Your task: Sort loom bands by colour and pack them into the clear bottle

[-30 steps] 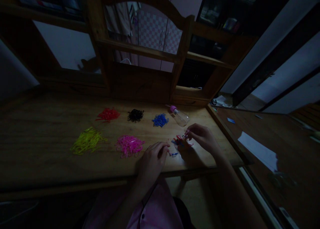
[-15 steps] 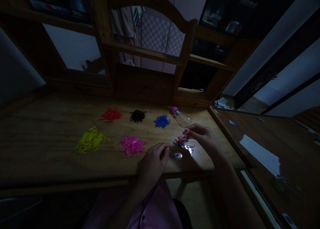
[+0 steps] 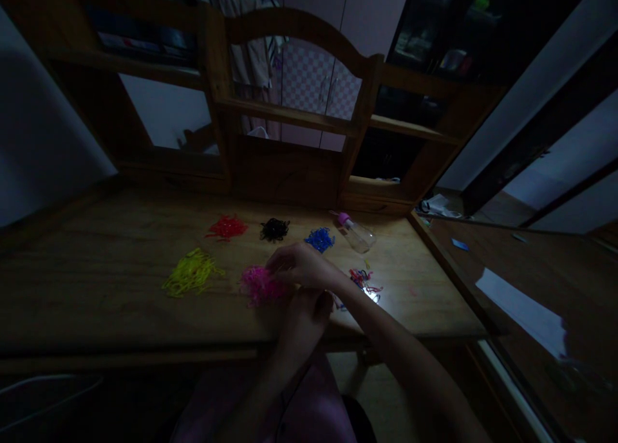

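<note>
My right hand [image 3: 297, 266] reaches across to the pile of pink rubber bands [image 3: 261, 285]. Its bent fingers touch the pile's right side; blur and the hand itself hide what the tips grip. Below it, partly covered by the right wrist, my left hand [image 3: 306, 317] is curled near the table's front edge, and whatever lies in its fingers is hidden. To the right of both hands is a small heap of mixed rubber bands [image 3: 362, 281], partly behind my right forearm. Single bands lie about it, a yellow band [image 3: 367, 264] and a faint pink band [image 3: 412, 291] among them.
Further piles of bands are yellow [image 3: 192, 272], red [image 3: 228, 227], black [image 3: 275, 229] and blue [image 3: 320, 239]. A clear bottle [image 3: 360, 235] with a pink cap lies behind the mixed heap. Wooden shelving [image 3: 290, 114] rises behind the table. White paper [image 3: 521, 311] lies on the right-hand surface.
My right hand has moved left from the mixed heap to the pink pile, crossing over my left hand. The view has shifted slightly. A yellow band now shows near the bottle.
</note>
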The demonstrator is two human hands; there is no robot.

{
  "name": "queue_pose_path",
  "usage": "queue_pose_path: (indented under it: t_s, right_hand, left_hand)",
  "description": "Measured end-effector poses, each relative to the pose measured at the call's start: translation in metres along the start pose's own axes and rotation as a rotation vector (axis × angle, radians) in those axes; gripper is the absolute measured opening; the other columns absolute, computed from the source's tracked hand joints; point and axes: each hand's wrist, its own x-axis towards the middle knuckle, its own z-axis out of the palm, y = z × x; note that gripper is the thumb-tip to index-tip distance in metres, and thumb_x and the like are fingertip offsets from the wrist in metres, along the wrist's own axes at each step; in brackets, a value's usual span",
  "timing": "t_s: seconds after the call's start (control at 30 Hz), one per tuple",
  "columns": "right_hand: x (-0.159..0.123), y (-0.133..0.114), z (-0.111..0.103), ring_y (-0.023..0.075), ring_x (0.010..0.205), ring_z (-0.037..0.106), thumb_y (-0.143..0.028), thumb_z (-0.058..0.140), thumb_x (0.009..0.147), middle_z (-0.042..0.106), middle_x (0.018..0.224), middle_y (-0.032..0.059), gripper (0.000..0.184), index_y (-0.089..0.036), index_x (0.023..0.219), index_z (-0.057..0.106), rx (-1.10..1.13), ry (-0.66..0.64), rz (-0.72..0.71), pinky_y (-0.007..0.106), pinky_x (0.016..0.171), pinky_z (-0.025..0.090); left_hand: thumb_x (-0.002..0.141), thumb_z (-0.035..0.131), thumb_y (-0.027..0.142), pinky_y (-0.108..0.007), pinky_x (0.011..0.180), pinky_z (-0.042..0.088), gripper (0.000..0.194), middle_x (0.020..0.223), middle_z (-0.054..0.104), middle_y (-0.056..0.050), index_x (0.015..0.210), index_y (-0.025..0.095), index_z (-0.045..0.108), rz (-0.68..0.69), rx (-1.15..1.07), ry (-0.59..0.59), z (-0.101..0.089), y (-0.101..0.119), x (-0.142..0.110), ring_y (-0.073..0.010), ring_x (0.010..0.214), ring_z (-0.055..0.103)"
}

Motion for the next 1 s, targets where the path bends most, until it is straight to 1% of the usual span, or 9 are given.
queue_pose_path:
  t_s: [0.13, 0.27, 0.33, 0.43, 0.5, 0.6, 0.77, 0.87, 1.0]
  right_hand:
    - [-0.014, 0.002, -0.008, 0.0176, 0.086, 0.071, -0.014, 0.067, 0.08, 0.074, 0.091, 0.0054, 0.015, -0.016, 0.094, 0.071, 0.046, 0.073, 0.011, 0.028, 0.078, 0.056]
    - [-0.044, -0.002, -0.031, 0.0173, 0.082, 0.071, -0.024, 0.063, 0.086, 0.073, 0.092, 0.0066, 0.013, -0.016, 0.093, 0.071, 0.195, 0.224, 0.011, 0.028, 0.072, 0.056]
    - [-0.066, -0.003, -0.048, 0.0166, 0.078, 0.071, -0.028, 0.064, 0.087, 0.073, 0.092, 0.007, 0.016, -0.017, 0.094, 0.071, 0.209, 0.369, 0.003, 0.028, 0.07, 0.056]
    - [-0.105, 0.003, -0.071, 0.0151, 0.071, 0.069, -0.032, 0.065, 0.087, 0.072, 0.086, 0.0055, 0.019, -0.018, 0.098, 0.07, 0.14, 0.659, 0.047, 0.027, 0.067, 0.054]
    - [-0.133, 0.015, -0.081, 0.0142, 0.067, 0.066, -0.033, 0.065, 0.087, 0.071, 0.081, 0.0042, 0.02, -0.018, 0.098, 0.07, 0.093, 0.83, 0.104, 0.026, 0.065, 0.052]
    - [-0.168, 0.042, -0.083, 0.0127, 0.065, 0.06, -0.035, 0.064, 0.087, 0.067, 0.074, 0.0025, 0.02, -0.018, 0.096, 0.07, 0.065, 1.036, 0.17, 0.024, 0.062, 0.048]
    - [-0.195, 0.078, -0.069, 0.0124, 0.062, 0.055, -0.041, 0.065, 0.084, 0.062, 0.07, 0.0011, 0.027, -0.017, 0.096, 0.069, 0.17, 1.182, 0.318, 0.022, 0.055, 0.042]
    - [-0.196, 0.084, -0.064, 0.0116, 0.058, 0.052, -0.043, 0.065, 0.083, 0.061, 0.067, 0.0001, 0.029, -0.017, 0.097, 0.069, 0.209, 1.197, 0.347, 0.021, 0.05, 0.038]
    - [-0.196, 0.086, -0.064, 0.0121, 0.057, 0.052, -0.044, 0.064, 0.083, 0.06, 0.065, -0.0005, 0.029, -0.018, 0.095, 0.069, 0.168, 1.187, 0.325, 0.022, 0.051, 0.039]
  left_hand:
    - [0.089, 0.047, 0.016, -0.029, 0.071, 0.043, 0.022, 0.075, 0.069, -0.006, 0.075, 0.017, 0.065, -0.021, 0.051, -0.028, -0.002, 0.003, 0.001, -0.0211, 0.075, 0.065]
    - [0.092, 0.049, 0.021, -0.027, 0.068, 0.043, 0.021, 0.085, 0.072, -0.004, 0.097, 0.022, 0.069, -0.087, 0.06, -0.075, -0.003, 0.004, 0.0, -0.0202, 0.078, 0.067]
    - [0.093, 0.048, 0.02, -0.028, 0.074, 0.045, 0.022, 0.092, 0.072, -0.004, 0.1, 0.024, 0.068, -0.089, 0.027, -0.072, -0.002, 0.004, 0.0, -0.0199, 0.085, 0.067]
    - [0.093, 0.047, 0.019, -0.03, 0.085, 0.045, 0.02, 0.098, 0.07, -0.004, 0.092, 0.022, 0.067, -0.018, 0.001, -0.044, 0.0, 0.003, 0.0, -0.0198, 0.095, 0.064]
    - [0.094, 0.048, 0.021, -0.03, 0.085, 0.046, 0.019, 0.1, 0.068, -0.004, 0.094, 0.022, 0.067, 0.013, -0.011, -0.038, 0.002, 0.002, 0.001, -0.0193, 0.096, 0.063]
    - [0.094, 0.048, 0.021, -0.029, 0.086, 0.047, 0.019, 0.107, 0.065, -0.003, 0.102, 0.023, 0.065, 0.024, -0.03, -0.044, 0.004, -0.003, 0.002, -0.0184, 0.099, 0.062]
    - [0.094, 0.043, 0.012, -0.03, 0.097, 0.044, 0.028, 0.113, 0.06, -0.003, 0.111, 0.023, 0.063, 0.058, -0.013, -0.116, 0.01, -0.009, 0.009, -0.0171, 0.108, 0.058]
    - [0.094, 0.042, 0.012, -0.029, 0.093, 0.045, 0.03, 0.112, 0.058, -0.005, 0.115, 0.022, 0.061, 0.059, 0.042, -0.155, 0.018, -0.008, 0.021, -0.0174, 0.105, 0.058]
    - [0.093, 0.046, 0.012, -0.03, 0.087, 0.046, 0.027, 0.107, 0.054, -0.006, 0.113, 0.023, 0.061, 0.138, 0.188, -0.217, 0.035, -0.006, 0.042, -0.0188, 0.1, 0.057]
